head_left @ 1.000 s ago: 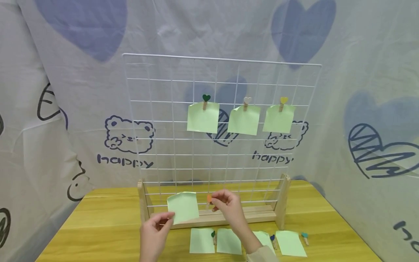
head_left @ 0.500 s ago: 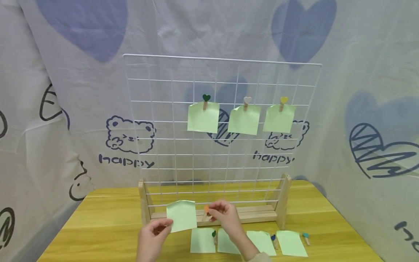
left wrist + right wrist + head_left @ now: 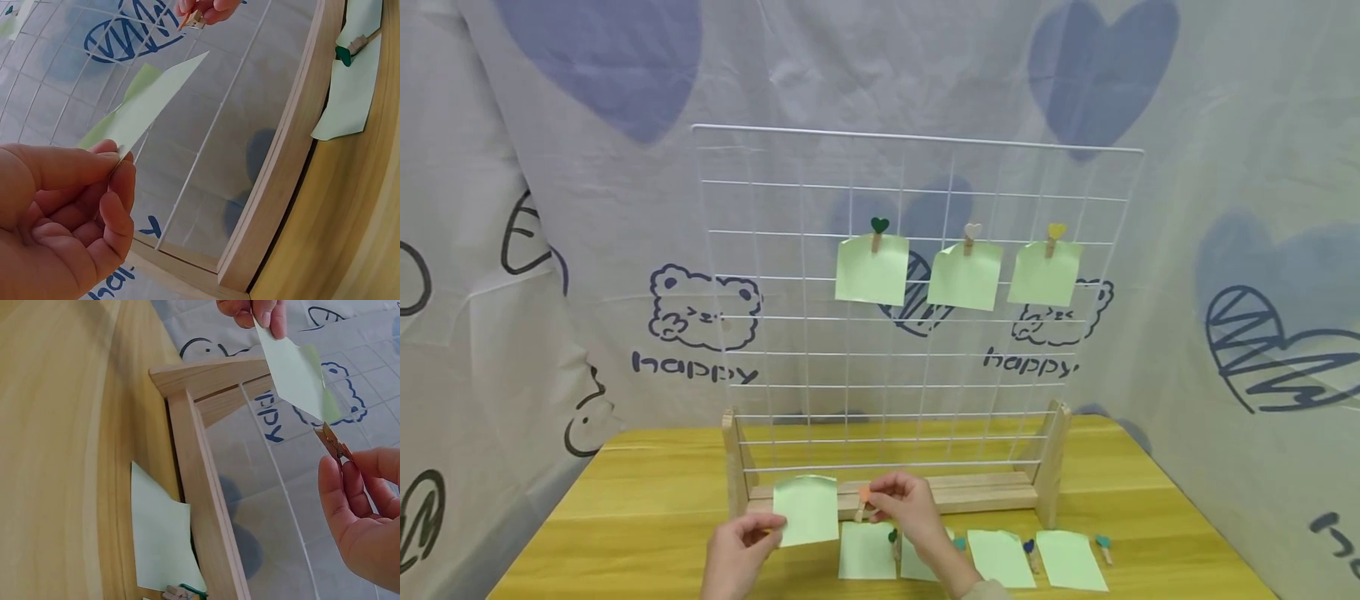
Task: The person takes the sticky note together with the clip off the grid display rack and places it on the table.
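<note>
My left hand (image 3: 741, 550) pinches a pale green sticky note (image 3: 807, 510) by its lower left edge, in front of the rack's wooden base. Thumb and fingertips meet on the paper in the left wrist view. To the right of that note, my right hand (image 3: 913, 508) pinches a small wooden clothespin (image 3: 862, 504) with an orange heart. In the right wrist view the tip of the clothespin (image 3: 331, 440) points at the near corner of the note (image 3: 294, 372); whether they touch I cannot tell. The white wire grid (image 3: 917, 386) rises behind both hands.
Three green notes hang on the grid from a dark green (image 3: 880, 225), a white (image 3: 973, 231) and a yellow heart clothespin (image 3: 1057, 231). On the yellow wood table (image 3: 647, 500), several notes (image 3: 1073, 560) and heart clothespins (image 3: 1103, 547) lie in front of the wooden base (image 3: 981, 500).
Both hands have come down and slightly left, away from the grid, carrying the note and the orange clothespin. The hanging notes stay as they were.
</note>
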Demonstrator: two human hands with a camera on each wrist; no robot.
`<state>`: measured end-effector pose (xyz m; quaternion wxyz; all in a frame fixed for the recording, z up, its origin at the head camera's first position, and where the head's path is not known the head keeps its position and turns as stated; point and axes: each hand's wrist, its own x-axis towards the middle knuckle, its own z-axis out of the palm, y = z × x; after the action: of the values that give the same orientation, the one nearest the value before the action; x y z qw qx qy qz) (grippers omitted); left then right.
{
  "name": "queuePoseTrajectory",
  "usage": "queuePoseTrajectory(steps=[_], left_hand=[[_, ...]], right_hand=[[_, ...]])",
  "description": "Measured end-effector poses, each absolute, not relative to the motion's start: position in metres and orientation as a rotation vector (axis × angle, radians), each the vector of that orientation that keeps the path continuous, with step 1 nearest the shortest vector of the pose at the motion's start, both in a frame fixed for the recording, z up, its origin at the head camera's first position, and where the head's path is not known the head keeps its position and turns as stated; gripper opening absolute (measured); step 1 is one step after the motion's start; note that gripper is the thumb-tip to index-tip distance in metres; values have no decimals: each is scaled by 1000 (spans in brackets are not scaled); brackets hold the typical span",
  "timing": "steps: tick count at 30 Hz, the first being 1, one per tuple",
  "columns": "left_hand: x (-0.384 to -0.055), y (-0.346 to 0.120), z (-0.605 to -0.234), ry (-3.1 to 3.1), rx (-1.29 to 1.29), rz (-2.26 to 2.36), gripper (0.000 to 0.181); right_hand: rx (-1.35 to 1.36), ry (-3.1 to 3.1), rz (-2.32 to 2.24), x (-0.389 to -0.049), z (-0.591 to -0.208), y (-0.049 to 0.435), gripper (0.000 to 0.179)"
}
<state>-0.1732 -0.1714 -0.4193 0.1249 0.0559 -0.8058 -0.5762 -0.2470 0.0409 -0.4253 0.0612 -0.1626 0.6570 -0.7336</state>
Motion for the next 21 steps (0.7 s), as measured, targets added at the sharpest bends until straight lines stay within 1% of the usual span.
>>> queuePoseTrajectory(steps=[13,21], left_hand=[[-177,-178,-434,-2428,146,-1640,14],[-182,-182,-446,-2481,166,-1624,12]], right_hand=[[-504,2023,-2150,-259,-446,26,13],[-457,2038,-2113,-265,-459,17,10]])
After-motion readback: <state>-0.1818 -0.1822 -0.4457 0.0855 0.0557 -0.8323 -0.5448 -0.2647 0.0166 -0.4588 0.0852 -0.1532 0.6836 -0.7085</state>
